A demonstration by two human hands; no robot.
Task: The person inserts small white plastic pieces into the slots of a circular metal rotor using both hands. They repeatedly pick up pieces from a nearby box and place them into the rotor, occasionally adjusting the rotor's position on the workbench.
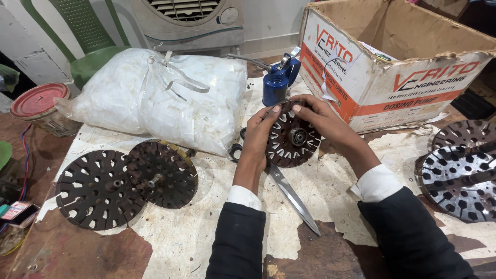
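Both hands clamped on a dark slotted stator disc (292,138), tilted up above the paper-covered table (217,227).

Left hand (260,135) gripping the disc's left edge, fingers curled over the rim; right hand (321,121) closed on the upper right edge, fingertips meeting the left's at the top. White slips showing in several slots, probably insulation paper, though too small to tell. Open scissors (292,195) lying on the table right under the disc, blades pointing toward the body. Blue oil can (278,82) standing just behind the hands, beside a cardboard box (392,77). Bulging white plastic bag (160,98) to the left. Two more slotted discs (126,183) lying overlapped at left, further ones (460,175) stacked at the right edge. Red-lidded tin (40,106) far left.
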